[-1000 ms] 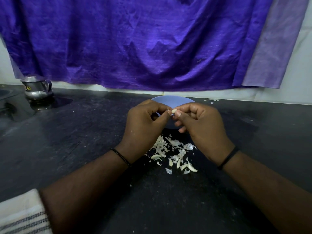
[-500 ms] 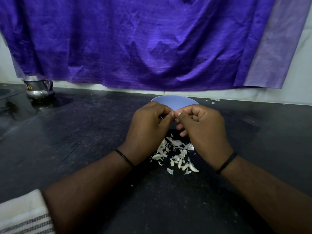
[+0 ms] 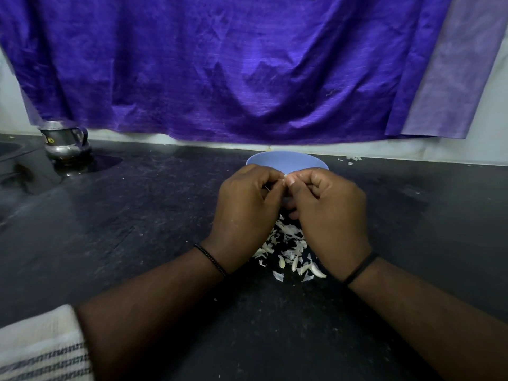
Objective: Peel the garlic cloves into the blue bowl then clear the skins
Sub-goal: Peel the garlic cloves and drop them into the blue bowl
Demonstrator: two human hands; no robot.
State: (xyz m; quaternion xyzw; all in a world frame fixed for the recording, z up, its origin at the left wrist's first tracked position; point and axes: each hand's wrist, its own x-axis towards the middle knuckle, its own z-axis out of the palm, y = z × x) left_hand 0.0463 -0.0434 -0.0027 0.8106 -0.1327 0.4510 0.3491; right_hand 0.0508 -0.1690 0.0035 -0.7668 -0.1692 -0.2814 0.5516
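While hands (image 3: 286, 185) hide bowl (image 3: 286, 160); skins (image 3: 291, 254) below.

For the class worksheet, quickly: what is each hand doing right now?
Left hand: fingers curled, pinching the garlic clove.
Right hand: fingers curled, pinching the same clove.

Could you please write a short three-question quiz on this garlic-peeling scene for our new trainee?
1. True or false: the loose skins lie inside the blue bowl.
2. What stands at the far left of the counter? A) a metal jug B) a knife C) a plate
3. What do the left hand and right hand pinch between them?

Key: 1. False; they lie on the counter, nearer the person than the bowl. 2. A, the metal jug. 3. A garlic clove, barely visible at the fingertips.
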